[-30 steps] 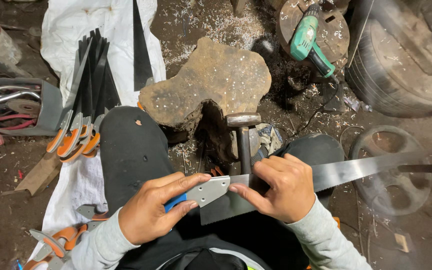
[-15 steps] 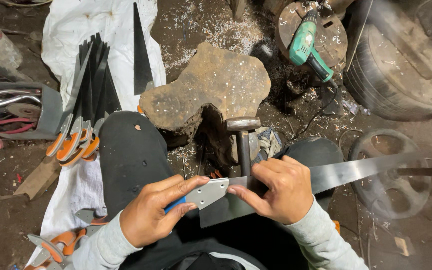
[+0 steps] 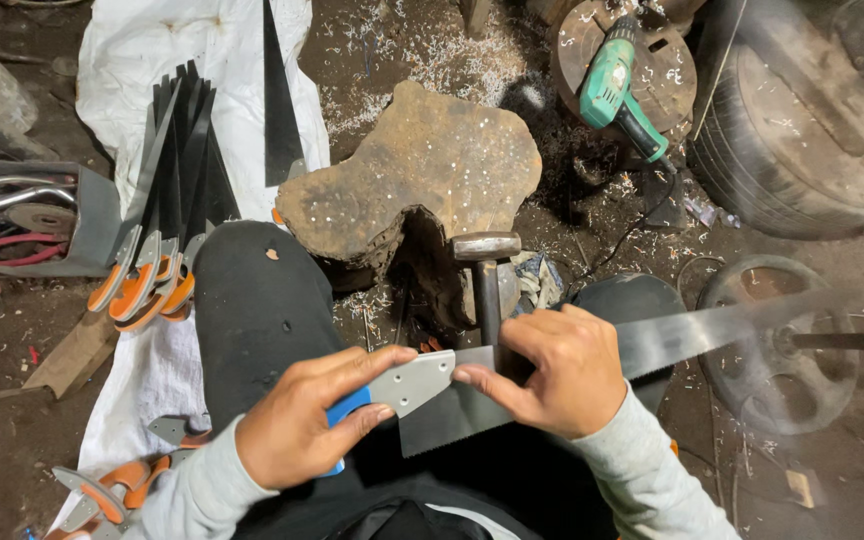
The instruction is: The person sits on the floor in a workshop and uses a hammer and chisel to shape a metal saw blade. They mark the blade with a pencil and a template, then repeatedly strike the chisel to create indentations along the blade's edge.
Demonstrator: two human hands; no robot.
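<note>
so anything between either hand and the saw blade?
No. Both hands already touch it: the left hand grips the blue handle end, and the right hand lies on the saw blade.

Probably workshop: drill point(image 3: 622, 95), metal shavings point(image 3: 432, 50)

Hammer point(image 3: 485, 275) seemingly against stump point(image 3: 414, 180)
</note>
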